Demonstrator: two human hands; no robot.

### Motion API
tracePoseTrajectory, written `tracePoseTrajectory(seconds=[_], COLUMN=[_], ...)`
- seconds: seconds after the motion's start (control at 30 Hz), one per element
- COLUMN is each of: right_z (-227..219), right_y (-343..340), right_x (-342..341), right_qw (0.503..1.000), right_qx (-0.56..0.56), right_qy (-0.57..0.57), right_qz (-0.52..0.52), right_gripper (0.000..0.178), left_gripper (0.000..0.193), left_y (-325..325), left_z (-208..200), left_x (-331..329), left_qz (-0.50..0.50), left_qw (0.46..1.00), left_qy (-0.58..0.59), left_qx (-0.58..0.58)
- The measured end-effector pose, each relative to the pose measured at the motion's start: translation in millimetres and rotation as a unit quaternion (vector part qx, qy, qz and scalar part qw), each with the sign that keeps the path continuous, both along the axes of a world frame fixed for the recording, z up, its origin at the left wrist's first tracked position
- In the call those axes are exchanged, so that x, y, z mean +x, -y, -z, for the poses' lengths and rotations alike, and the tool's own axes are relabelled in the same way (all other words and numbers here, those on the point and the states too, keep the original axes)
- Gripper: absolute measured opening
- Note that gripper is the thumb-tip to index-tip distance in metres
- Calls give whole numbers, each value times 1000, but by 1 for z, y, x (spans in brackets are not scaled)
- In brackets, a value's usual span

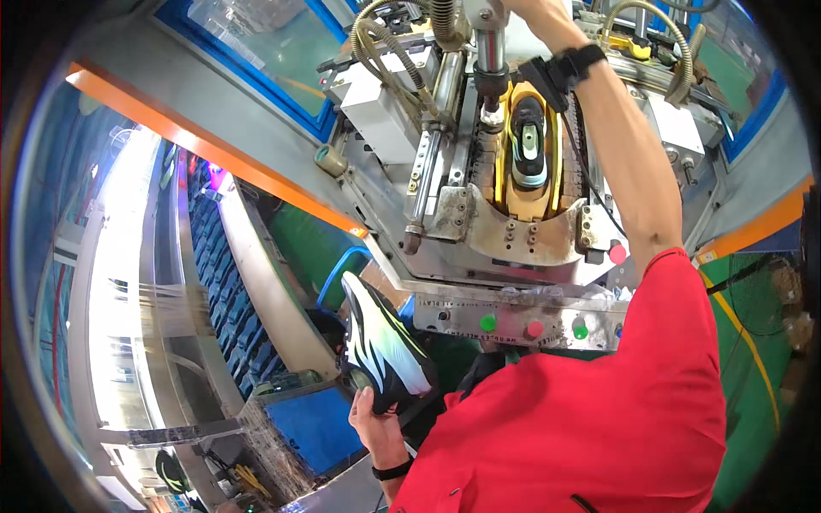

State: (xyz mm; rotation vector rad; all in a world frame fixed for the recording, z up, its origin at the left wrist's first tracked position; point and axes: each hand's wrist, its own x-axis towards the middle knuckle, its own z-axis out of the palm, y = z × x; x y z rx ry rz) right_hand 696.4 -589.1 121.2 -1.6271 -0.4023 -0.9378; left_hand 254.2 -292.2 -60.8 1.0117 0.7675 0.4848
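Observation:
A sneaker [383,346] in white, pale green and black is pinched by my left hand [376,425] at its heel end, toe pointing up and away, beside the press. A second shoe [528,141], dark with a pale green and white opening, sits in the yellow mould [532,205] of the press. My right arm stretches over the machine, and my right hand [537,10] is at the top edge beside the metal piston [491,56]. Its fingers are cut off there, so whether it grips anything is hidden. A black strap with a small device [564,75] is on the right wrist.
A panel with green and red buttons [534,329] runs along the machine's front. Hoses and white boxes [383,111] flank the mould. To the left, an orange-edged frame [214,145] stands near a conveyor [231,282] and a blue-topped box [315,427].

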Motion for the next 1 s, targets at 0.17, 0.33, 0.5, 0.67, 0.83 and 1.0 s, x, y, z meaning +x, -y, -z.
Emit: tracePoseTrajectory(seconds=[0.17, 0.33, 0.5, 0.67, 0.83, 1.0], right_z=[125, 355, 483, 478, 462, 466], right_y=[-31, -109, -138, -130, -126, -119], right_x=[-115, -241, -258, -257, -256, -262], right_qw=[990, 942, 838, 850, 865, 872], right_qx=[-126, -257, -486, -407, -354, -335], right_qy=[43, -152, -134, -240, -252, -244], right_qz=[48, -155, -209, -231, -252, -259], right_gripper=[13, 8, 9, 19, 18, 29], left_gripper=[22, 25, 19, 20, 14, 13], left_y=[8, 15, 25, 20, 35, 44], left_z=[0, 6, 2, 8, 4, 10], left_x=[-18, -21, -29, -50, -44, -55], left_qz=[-55, -57, -76, -39, -67, -46], left_qw=[998, 997, 995, 998, 997, 997], left_qy=[-24, -42, -59, -36, -44, -55], left_qx=[8, 27, 23, 15, 20, 12])
